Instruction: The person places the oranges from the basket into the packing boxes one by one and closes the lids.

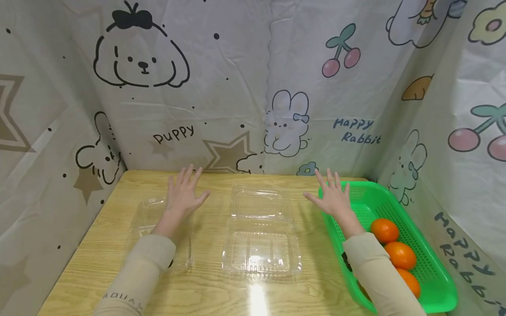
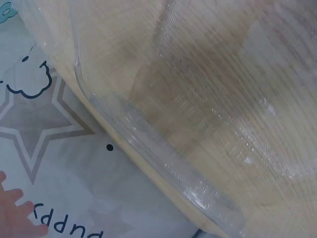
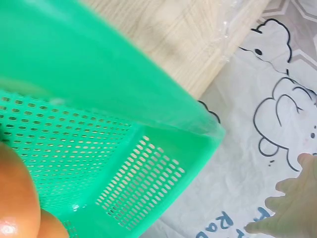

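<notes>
My left hand (image 1: 184, 196) hovers with fingers spread over a clear plastic clamshell box (image 1: 182, 254) on the left of the table. Its fingers also show at the lower left of the left wrist view. My right hand (image 1: 333, 197), fingers spread too, is over the left rim of a green plastic basket (image 1: 428, 263). Neither hand holds anything. Several oranges (image 1: 400, 256) lie in the basket, some partly hidden by my right sleeve. Between the hands, a second clear clamshell box (image 1: 261, 250) lies unfolded on the table.
The light wooden table (image 1: 209, 289) meets a printed cloth (image 1: 221, 87) at the back and sides. The basket stands close to the cloth on the right. Bright glare falls on the table's front middle.
</notes>
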Demonstrator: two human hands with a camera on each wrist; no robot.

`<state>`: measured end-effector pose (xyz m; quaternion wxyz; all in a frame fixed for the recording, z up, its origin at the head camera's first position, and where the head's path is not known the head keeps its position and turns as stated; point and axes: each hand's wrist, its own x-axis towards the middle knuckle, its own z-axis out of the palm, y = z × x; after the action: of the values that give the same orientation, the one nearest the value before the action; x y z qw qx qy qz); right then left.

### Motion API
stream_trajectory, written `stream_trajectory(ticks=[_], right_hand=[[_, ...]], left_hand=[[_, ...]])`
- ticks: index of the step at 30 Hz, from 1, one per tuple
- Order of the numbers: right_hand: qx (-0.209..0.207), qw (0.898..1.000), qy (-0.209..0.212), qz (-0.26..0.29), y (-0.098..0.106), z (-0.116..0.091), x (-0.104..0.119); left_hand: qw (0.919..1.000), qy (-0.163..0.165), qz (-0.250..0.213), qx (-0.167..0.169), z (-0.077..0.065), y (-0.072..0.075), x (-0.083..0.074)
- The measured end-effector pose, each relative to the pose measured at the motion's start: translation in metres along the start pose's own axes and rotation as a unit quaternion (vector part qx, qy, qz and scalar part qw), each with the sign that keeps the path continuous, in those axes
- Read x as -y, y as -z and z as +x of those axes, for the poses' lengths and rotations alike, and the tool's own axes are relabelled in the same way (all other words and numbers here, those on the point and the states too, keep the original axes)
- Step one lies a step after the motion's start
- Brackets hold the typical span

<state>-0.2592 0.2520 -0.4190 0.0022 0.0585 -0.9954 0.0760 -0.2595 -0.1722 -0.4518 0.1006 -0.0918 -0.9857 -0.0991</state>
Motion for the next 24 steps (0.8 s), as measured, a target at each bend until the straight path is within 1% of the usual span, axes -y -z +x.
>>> stream_trajectory(ticks=[6, 9, 12, 17, 20, 24], right_hand=[[-0.025, 1.0, 0.008, 0.008, 0.012, -0.009, 0.003], [-0.041, 0.999, 0.013, 0.009, 0.018, -0.016, 0.003], [-0.042, 0.999, 0.017, 0.007, 0.023, -0.025, 0.001], [-0.026, 0.999, 0.029, 0.0, 0.029, -0.042, -0.001], [-0.025, 0.999, 0.035, -0.001, 0.03, -0.053, -0.005], [-0.025, 0.999, 0.031, -0.001, 0.029, -0.068, -0.012]], left_hand=[[0.9981, -0.027, -0.029, -0.047, -0.002, 0.002, -0.009], [0.9962, -0.041, -0.04, -0.066, -0.006, 0.003, -0.015], [0.9939, -0.054, -0.05, -0.082, -0.012, 0.002, -0.021], [0.9902, -0.073, -0.065, -0.1, -0.024, -0.001, -0.029], [0.9884, -0.085, -0.065, -0.108, -0.031, -0.004, -0.033], [0.9875, -0.098, -0.067, -0.104, -0.041, -0.009, -0.04]])
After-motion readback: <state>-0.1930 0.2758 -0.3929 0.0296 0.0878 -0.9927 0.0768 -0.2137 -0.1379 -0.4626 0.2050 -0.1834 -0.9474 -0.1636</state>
